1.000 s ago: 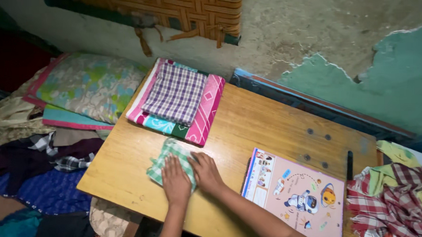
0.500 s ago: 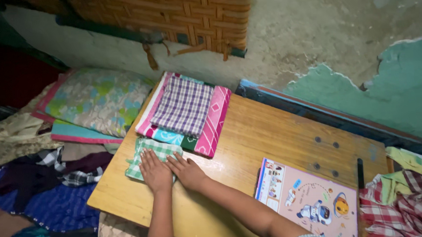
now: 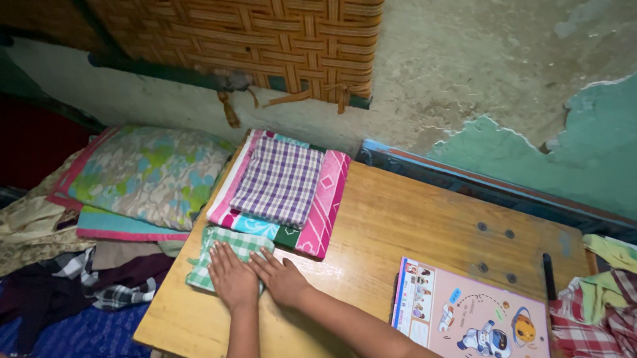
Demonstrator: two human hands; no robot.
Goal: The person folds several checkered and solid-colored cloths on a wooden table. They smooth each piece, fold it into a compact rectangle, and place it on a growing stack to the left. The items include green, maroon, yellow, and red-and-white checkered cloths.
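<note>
A small folded green-and-white checked cloth [image 3: 220,249] lies on the wooden table [image 3: 406,218], close to its left edge. My left hand [image 3: 232,277] presses flat on top of it, fingers spread. My right hand [image 3: 283,278] lies flat beside it on the table, its fingertips touching the cloth's right edge. Just behind the cloth sits a stack of folded cloths, with a purple checked cloth [image 3: 280,181] on top of a pink patterned one [image 3: 324,204].
A pink picture book [image 3: 475,315] lies at the table's front right, a black pen [image 3: 549,276] beside it. Red checked and yellow cloths [image 3: 614,302] pile at the right. A floral pillow [image 3: 143,172] and loose dark cloths [image 3: 87,282] lie left. A woven cane panel [image 3: 284,37] hangs on the wall.
Both hands have slid the green checked cloth left and back across the table, up against the stack of folded cloths. The view has tilted upward.
</note>
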